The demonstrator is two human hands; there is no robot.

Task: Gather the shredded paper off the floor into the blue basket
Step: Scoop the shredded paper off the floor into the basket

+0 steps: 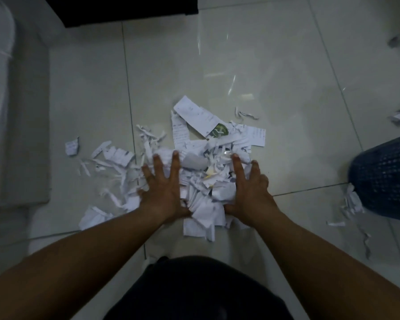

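Left hand (163, 188) and right hand (249, 190), fingers spread, press flat on shredded paper pile (201, 162) on tiled floor (275, 65). Blue basket (386, 176) right of pile, contents unseen. Stray scraps (72, 146) left of pile. Gathering looks largely undone.

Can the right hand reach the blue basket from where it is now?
Probably yes. The right hand rests open on the paper pile, and the floor toward the blue basket looks free.

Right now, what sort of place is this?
Probably an indoor room, home or office: glossy tiled floor, torn paper under both hands, a blue basket, maybe a sofa.
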